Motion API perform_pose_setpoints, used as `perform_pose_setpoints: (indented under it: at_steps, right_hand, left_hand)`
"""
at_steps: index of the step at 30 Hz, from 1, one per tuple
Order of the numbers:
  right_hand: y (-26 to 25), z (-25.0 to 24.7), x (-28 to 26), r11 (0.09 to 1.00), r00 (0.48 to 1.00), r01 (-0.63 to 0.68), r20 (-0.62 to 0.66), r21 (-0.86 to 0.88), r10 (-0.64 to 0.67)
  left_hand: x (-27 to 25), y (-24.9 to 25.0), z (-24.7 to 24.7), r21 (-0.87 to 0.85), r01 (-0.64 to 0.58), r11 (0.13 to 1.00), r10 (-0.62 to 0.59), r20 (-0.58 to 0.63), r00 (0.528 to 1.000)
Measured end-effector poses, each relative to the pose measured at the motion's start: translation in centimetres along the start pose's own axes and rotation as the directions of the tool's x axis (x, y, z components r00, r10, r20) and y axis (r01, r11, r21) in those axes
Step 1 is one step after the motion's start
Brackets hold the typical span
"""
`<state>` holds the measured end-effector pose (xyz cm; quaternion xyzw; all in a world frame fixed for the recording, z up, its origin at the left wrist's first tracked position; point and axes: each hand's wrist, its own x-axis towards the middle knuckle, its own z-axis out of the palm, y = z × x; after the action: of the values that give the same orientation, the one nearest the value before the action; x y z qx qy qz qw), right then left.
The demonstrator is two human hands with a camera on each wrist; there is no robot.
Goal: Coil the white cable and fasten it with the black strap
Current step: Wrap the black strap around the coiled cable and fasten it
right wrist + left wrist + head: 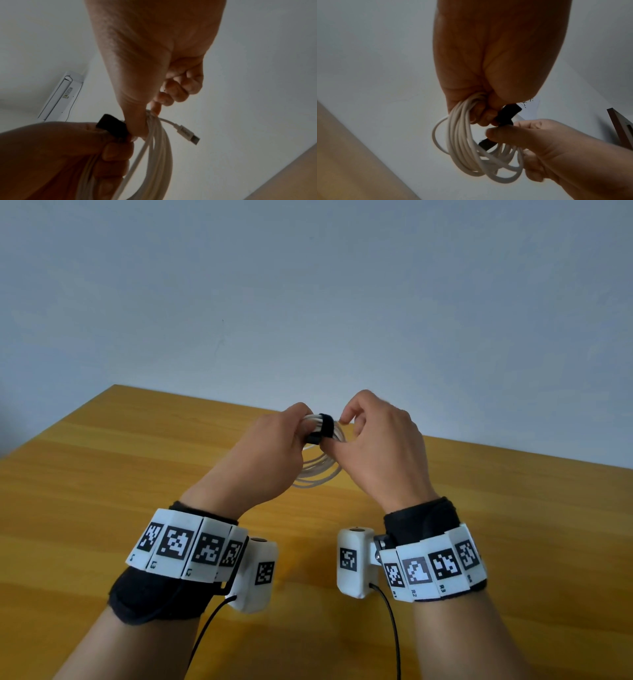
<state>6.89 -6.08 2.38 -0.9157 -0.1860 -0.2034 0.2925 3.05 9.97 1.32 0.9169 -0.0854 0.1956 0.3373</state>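
Note:
The white cable (pixel 318 474) is wound into a coil of several loops and held in the air above the table. A black strap (pixel 325 426) wraps round the top of the bundle. My left hand (pixel 298 422) grips the bundle at the strap, fingers curled round the cable (pixel 458 148) beside the strap (pixel 506 112). My right hand (pixel 339 433) pinches the bundle just right of the strap, its thumb lying against the strap (pixel 111 125). A white USB plug (pixel 188 134) sticks out free past the right hand's fingers. The strap's ends are hidden by the fingers.
A wooden table (pixel 137 474) lies under the hands, with its far edge against a plain grey wall (pixel 308 285). A white wall unit (pixel 60 97) shows in the right wrist view. In the left wrist view a dark brown frame (pixel 619 128) stands at the right.

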Motion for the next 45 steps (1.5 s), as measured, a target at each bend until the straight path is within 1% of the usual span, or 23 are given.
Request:
perform_pose_setpoints:
  at_steps: [1, 3, 6, 10, 15, 19, 21, 25, 28, 31, 33, 34, 35, 36, 37, 39, 41, 43, 45]
  right_hand:
    - [0.2, 0.0, 0.0, 0.999, 1.000, 0.024, 0.015, 0.028, -0.025]
    - [0.5, 0.0, 0.0, 0.993, 0.994, 0.048, 0.094, 0.110, -0.059]
    - [0.3, 0.1, -0.1, 0.983, 0.967, 0.018, 0.246, 0.182, -0.063]
    - [0.2, 0.2, -0.1, 0.977, 0.951, 0.018, 0.299, 0.212, -0.082]
    - [0.2, -0.1, 0.0, 0.958, 0.917, -0.046, 0.393, 0.283, -0.072]
    - [0.5, -0.2, 0.0, 0.962, 0.918, -0.046, 0.391, 0.268, -0.065]
    - [0.5, -0.5, 0.0, 0.956, 0.915, -0.055, 0.398, 0.289, -0.068]
    - [0.6, -1.1, -0.1, 0.938, 0.893, -0.068, 0.439, 0.339, -0.094]
    - [0.7, -1.4, -0.2, 0.897, 0.865, -0.101, 0.484, 0.430, -0.134]
    - [1.2, -2.2, 0.0, 0.846, 0.863, -0.144, 0.484, 0.513, -0.147]
    - [2.0, -2.2, 0.3, 0.807, 0.865, -0.156, 0.473, 0.569, -0.167]
    - [2.4, -2.2, 0.4, 0.768, 0.871, -0.192, 0.467, 0.611, -0.155]
    - [2.7, -2.1, 0.5, 0.709, 0.876, -0.239, 0.463, 0.664, -0.138]
    - [3.0, -1.9, 0.6, 0.657, 0.876, -0.267, 0.461, 0.705, -0.140]
    - [3.1, -1.9, 0.6, 0.630, 0.872, -0.271, 0.462, 0.727, -0.158]
    - [3.3, -1.7, 0.4, 0.622, 0.877, -0.233, 0.438, 0.748, -0.198]
    - [3.2, -1.8, 0.3, 0.619, 0.893, -0.187, 0.394, 0.763, -0.216]
    - [3.1, -2.0, 0.4, 0.629, 0.907, -0.173, 0.371, 0.758, -0.198]
    - [2.8, -2.1, 0.4, 0.663, 0.914, -0.188, 0.376, 0.725, -0.153]
  left_hand:
    - [0.0, 0.0, 0.0, -0.002, -0.010, 1.000, 0.010, 0.005, 1.000]
    - [-0.1, 0.1, 0.1, -0.013, -0.031, 0.999, 0.031, 0.011, 0.999]
    - [-0.1, 0.1, 0.1, -0.036, -0.032, 0.999, 0.033, 0.017, 0.999]
    - [-0.1, 0.0, -0.1, -0.078, -0.030, 0.997, 0.032, 0.025, 0.999]
    - [-0.2, 0.1, -0.2, -0.109, -0.059, 0.992, 0.065, 0.050, 0.997]
    - [-0.2, 0.2, -0.5, -0.127, -0.053, 0.990, 0.062, 0.066, 0.996]
    - [-0.4, 0.2, -0.7, -0.125, -0.056, 0.991, 0.066, 0.077, 0.995]
    - [-0.4, 0.0, -0.9, -0.154, -0.031, 0.988, 0.051, 0.127, 0.991]
    - [-0.5, 0.0, -1.1, -0.208, -0.016, 0.978, 0.051, 0.162, 0.986]
    - [-0.6, 0.1, -1.6, -0.278, -0.043, 0.960, 0.093, 0.170, 0.981]
    - [-0.6, 0.1, -1.8, -0.292, -0.049, 0.955, 0.099, 0.160, 0.982]
    - [-0.6, 0.1, -1.8, -0.290, -0.052, 0.956, 0.100, 0.153, 0.983]
    - [-0.6, 0.1, -1.9, -0.291, -0.055, 0.955, 0.102, 0.149, 0.984]
    - [-0.6, 0.1, -1.9, -0.295, -0.056, 0.954, 0.103, 0.147, 0.984]
    - [-0.6, 0.1, -1.9, -0.303, -0.057, 0.951, 0.106, 0.146, 0.984]
    - [-0.7, 0.1, -2.0, -0.312, -0.058, 0.948, 0.107, 0.144, 0.984]
    - [-0.7, 0.0, -2.1, -0.307, -0.068, 0.949, 0.118, 0.148, 0.982]
    - [-0.7, 0.0, -2.1, -0.289, -0.080, 0.954, 0.131, 0.161, 0.978]
    - [-0.7, -0.1, -2.0, -0.257, -0.094, 0.962, 0.141, 0.171, 0.975]
